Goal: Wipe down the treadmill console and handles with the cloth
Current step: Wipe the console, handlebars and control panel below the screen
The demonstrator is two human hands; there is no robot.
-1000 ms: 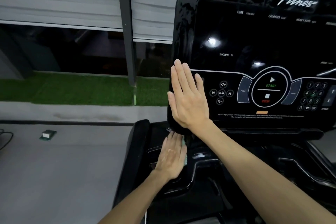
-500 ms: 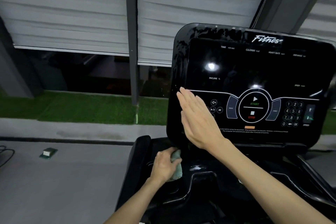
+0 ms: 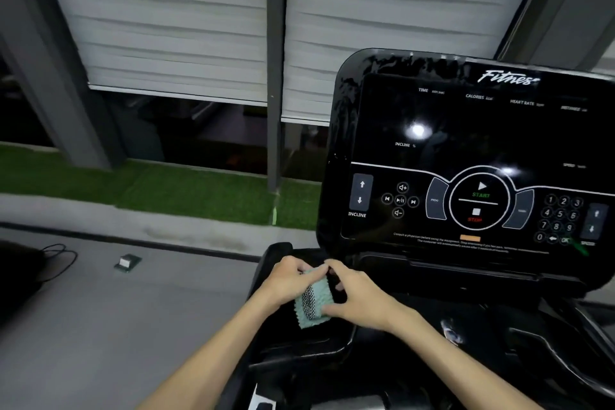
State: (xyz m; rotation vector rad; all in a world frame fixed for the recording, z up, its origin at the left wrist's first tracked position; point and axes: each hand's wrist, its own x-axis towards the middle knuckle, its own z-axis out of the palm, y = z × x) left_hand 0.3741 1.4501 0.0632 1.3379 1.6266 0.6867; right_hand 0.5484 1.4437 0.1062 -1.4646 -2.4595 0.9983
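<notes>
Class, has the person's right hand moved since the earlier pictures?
Yes. The right hand came down off the console's left edge to the cloth below it.

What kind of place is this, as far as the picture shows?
Probably a gym or fitness room: a treadmill console marked Fitness, with a START key, faces windows with lowered blinds and a strip of green turf.

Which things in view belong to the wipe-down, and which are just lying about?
Belongs to the job:
- teal knobbly cloth, gripped by the left hand and pinched by the right hand
- glossy black treadmill console

Just lying about:
- small green-and-white box
- thin black cable
- green turf strip
</notes>
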